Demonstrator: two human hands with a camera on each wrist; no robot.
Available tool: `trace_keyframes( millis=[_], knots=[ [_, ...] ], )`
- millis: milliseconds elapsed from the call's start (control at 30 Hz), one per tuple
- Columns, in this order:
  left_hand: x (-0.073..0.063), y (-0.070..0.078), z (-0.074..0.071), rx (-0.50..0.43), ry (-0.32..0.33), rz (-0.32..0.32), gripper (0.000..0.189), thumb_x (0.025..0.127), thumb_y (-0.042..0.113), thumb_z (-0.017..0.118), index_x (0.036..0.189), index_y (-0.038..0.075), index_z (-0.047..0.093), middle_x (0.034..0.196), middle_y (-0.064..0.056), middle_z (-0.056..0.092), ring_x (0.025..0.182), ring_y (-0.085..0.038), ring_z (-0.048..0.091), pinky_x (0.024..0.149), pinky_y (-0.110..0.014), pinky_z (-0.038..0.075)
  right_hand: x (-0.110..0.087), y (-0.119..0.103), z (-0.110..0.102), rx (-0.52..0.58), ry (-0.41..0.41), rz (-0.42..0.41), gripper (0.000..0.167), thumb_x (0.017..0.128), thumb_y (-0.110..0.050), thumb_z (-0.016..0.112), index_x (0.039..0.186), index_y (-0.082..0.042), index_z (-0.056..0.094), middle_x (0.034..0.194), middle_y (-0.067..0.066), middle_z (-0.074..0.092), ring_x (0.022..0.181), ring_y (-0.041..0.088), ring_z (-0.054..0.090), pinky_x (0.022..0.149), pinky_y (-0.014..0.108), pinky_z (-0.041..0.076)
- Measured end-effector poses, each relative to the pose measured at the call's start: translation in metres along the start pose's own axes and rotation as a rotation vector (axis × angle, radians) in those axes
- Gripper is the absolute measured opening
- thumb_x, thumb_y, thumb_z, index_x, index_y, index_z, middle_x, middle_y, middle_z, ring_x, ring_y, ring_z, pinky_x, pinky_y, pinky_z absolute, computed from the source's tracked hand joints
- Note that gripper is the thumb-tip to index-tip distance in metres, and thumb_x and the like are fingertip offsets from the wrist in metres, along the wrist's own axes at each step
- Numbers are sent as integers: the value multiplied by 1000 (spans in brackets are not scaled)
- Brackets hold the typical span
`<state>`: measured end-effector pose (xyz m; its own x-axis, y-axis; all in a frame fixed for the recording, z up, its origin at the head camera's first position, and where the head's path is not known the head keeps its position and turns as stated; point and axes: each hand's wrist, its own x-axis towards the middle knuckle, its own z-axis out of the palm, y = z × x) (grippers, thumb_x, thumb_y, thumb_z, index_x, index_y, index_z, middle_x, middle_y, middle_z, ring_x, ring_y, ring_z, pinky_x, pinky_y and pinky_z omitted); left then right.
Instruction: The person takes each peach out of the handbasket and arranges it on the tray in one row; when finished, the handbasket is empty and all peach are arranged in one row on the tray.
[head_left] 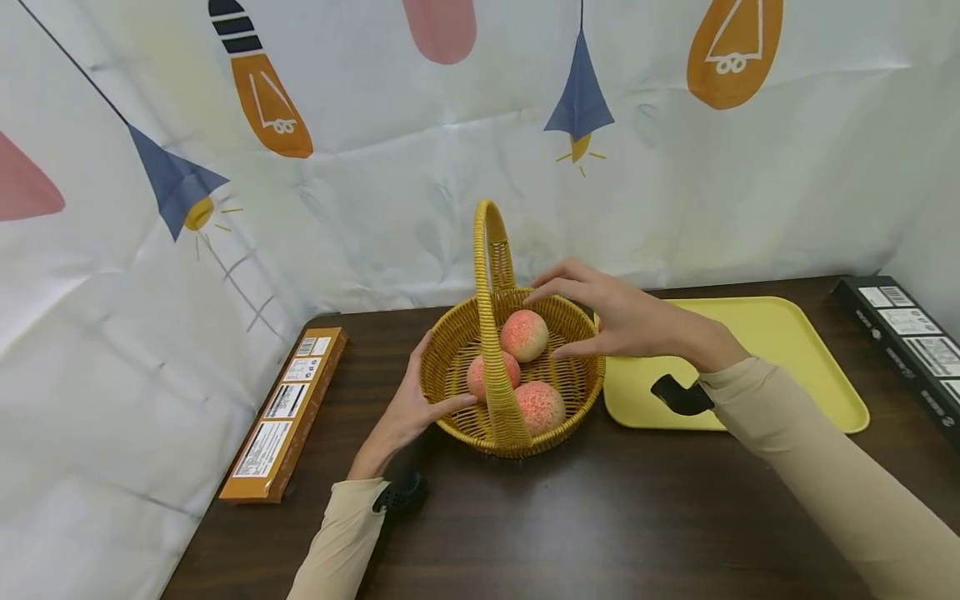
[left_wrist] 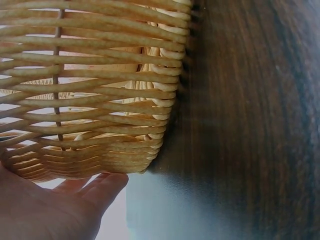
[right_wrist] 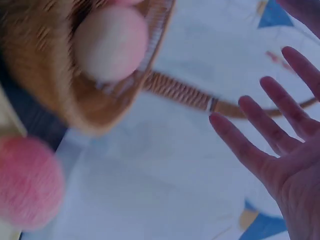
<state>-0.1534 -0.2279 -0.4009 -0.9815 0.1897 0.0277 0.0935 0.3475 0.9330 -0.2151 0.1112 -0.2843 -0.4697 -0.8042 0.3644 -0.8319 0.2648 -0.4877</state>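
Note:
A yellow wicker basket (head_left: 433, 367) with a tall arched handle holds three pink-and-cream peaches, among them a back peach (head_left: 525, 335), a left peach (head_left: 477, 379) and a front peach (head_left: 543, 407). My left hand (head_left: 408, 408) grips the basket's left side, thumb over the rim and fingers along the outside. Over the right rim hovers my right hand (head_left: 622, 321), its fingers spread and holding nothing. Another peach (right_wrist: 30, 182) sits outside the basket by the pale tray edge in the right wrist view, mostly hidden behind my right hand in the head view.
Right of the basket lies a yellow tray (head_left: 795, 358), partly under my right forearm. An orange box (head_left: 288, 417) is at the table's left, and a black box (head_left: 900, 333) at the far right. A printed cloth (head_left: 375, 225) hangs behind the dark wooden table (head_left: 570, 517).

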Motion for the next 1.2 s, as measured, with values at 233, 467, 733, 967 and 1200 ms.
trace_keyframes(
  millis=[233, 467, 733, 967, 1200],
  knots=[
    [0, 2, 1, 16, 0, -2, 123, 86, 31, 89, 169, 22, -2, 171, -15, 12, 152, -39, 29, 118, -61, 31, 8, -12, 34, 38, -139, -117, 47, 86, -20, 89, 126, -10, 67, 132, 1, 57, 126, 19, 54, 104, 41, 48],
    [-2, 2, 0, 35, 7, -6, 121, 87, 31, 88, 169, 22, -1, 172, -15, 12, 153, -39, 28, 118, -62, 31, 3, 6, 70, 73, -263, -35, 42, 89, -35, 86, 122, -13, 72, 121, -3, 59, 112, 20, 58, 100, 40, 45],
    [-1, 3, 0, 62, 7, -24, 122, 87, 35, 88, 169, 23, -1, 172, -15, 12, 153, -39, 28, 118, -63, 30, -1, 22, 84, 107, -268, -14, 43, 87, -35, 88, 124, -20, 74, 118, -7, 60, 111, 12, 56, 100, 39, 44],
    [0, 2, -1, 47, 2, -12, 123, 87, 35, 88, 169, 22, -3, 172, -15, 11, 153, -39, 29, 117, -61, 32, 3, 22, 87, 61, -270, 14, 48, 82, -32, 92, 124, -20, 73, 120, -4, 60, 114, 16, 56, 99, 41, 45],
    [-1, 1, 1, 28, -4, -18, 122, 87, 33, 88, 169, 23, -2, 172, -14, 10, 153, -39, 29, 117, -61, 32, 1, 23, 89, 64, -259, 30, 47, 82, -33, 91, 123, -22, 72, 120, -5, 58, 113, 16, 56, 98, 40, 45]
  ],
)
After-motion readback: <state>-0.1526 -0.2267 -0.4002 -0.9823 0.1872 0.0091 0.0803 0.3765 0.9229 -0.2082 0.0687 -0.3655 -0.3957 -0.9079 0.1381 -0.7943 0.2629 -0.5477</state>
